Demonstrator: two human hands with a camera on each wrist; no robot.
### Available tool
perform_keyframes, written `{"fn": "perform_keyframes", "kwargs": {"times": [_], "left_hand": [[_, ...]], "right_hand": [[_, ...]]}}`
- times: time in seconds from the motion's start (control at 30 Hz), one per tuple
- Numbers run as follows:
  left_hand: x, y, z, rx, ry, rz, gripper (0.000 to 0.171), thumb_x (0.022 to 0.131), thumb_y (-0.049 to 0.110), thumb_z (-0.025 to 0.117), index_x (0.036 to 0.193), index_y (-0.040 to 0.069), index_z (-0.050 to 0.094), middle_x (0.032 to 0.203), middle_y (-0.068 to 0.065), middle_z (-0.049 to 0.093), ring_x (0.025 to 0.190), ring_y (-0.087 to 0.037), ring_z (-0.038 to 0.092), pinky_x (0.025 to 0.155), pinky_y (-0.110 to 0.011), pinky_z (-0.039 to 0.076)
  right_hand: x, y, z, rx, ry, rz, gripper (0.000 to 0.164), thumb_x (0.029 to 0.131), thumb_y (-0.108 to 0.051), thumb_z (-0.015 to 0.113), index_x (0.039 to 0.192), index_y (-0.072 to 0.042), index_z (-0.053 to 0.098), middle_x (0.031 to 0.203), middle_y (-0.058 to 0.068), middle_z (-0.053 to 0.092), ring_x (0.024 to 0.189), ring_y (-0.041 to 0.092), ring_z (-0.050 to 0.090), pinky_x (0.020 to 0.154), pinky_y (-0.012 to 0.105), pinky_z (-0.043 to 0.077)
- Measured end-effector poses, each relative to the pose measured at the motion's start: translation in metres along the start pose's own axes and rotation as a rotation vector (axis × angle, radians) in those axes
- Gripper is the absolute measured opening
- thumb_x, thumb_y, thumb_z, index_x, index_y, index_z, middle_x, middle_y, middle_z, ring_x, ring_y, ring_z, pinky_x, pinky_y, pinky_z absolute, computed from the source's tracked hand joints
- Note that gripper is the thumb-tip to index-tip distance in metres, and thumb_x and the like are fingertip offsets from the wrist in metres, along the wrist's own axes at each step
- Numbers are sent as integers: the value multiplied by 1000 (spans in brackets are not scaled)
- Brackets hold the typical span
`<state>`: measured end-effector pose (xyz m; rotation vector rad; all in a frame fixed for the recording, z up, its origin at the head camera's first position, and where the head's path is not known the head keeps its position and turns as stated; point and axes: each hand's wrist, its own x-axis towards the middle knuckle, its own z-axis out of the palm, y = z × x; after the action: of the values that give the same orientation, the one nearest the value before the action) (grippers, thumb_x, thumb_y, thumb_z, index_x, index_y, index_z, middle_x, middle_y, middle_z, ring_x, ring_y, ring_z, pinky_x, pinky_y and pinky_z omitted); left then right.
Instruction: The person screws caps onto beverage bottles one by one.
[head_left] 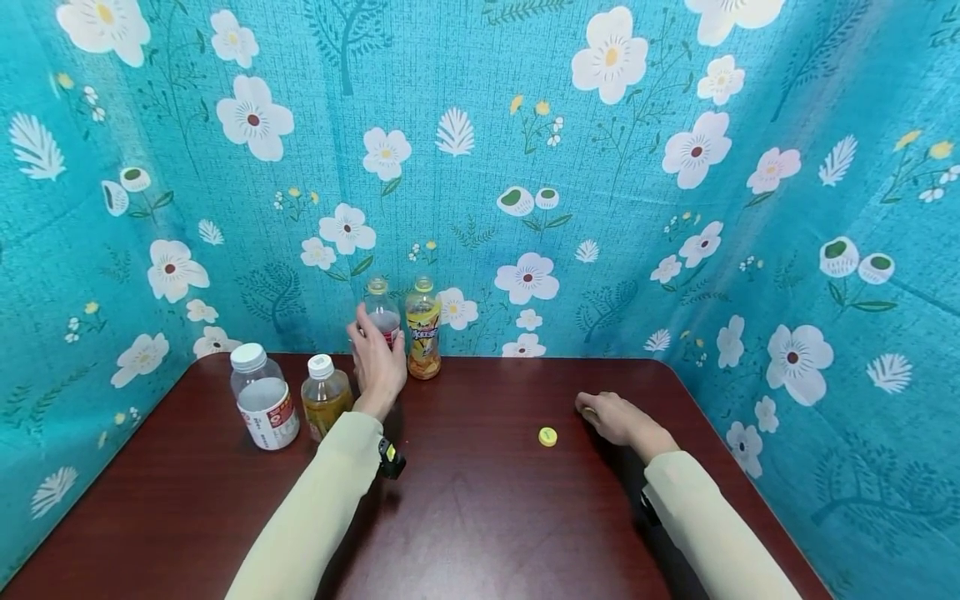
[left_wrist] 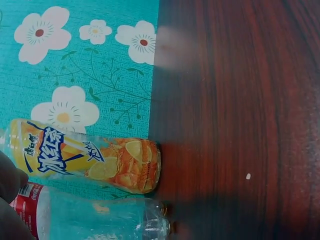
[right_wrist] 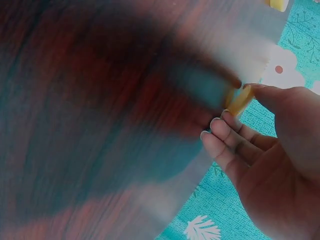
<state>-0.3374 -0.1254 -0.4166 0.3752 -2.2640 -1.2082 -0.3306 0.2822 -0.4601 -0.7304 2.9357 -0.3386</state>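
Note:
My left hand (head_left: 380, 360) grips a clear, uncapped plastic bottle (head_left: 383, 318) with a red label, thumb and fingers around its label. In the left wrist view the fingers (left_wrist: 11, 187) lie on the label of that bottle (left_wrist: 95, 212), whose lower part looks clear and empty. Beside it stands an uncapped iced tea bottle (head_left: 423, 333) with a yellow label and lemon slices. Over at the right, my right hand (head_left: 617, 418) pinches a yellow bottle cap (right_wrist: 241, 101) between thumb and fingertips, low at the tabletop. Another yellow cap (head_left: 548, 437) lies to its left.
Left of my left hand stand a large jar-like bottle (head_left: 267, 408) with white cap and label, and a white-capped bottle (head_left: 326, 402) with an amber lower part. A flowered blue curtain (head_left: 480, 167) hangs along the back and sides of the dark wooden table (head_left: 472, 517).

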Motion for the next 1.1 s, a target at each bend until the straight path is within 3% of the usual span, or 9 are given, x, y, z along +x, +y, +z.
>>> {"fn": "perform_keyframes", "kwargs": {"times": [0.27,0.67,1.1], "left_hand": [[-6,0,-3,17,-23,22,81,101,28,65,163,22,12,153,-20,30,129,-48,49,96,-64,48],[-15,2,-9,17,-62,49,83,100,28,66,163,24,12,160,-23,23,135,-50,44,99,-68,46],[-28,7,-14,9,-111,105,84,99,30,68,163,25,12,158,-18,28,135,-46,46,100,-67,45]], "right_hand": [[-2,0,2,-15,-26,5,5,101,-10,63,104,-14,60,92,1,59,87,21,54,76,43,49],[-2,1,1,21,-24,-7,5,101,-6,59,105,-9,58,90,2,58,83,20,54,75,40,49],[-3,3,-3,24,-21,-16,11,100,-6,54,97,-9,64,83,-1,59,75,15,52,70,35,46]]}}
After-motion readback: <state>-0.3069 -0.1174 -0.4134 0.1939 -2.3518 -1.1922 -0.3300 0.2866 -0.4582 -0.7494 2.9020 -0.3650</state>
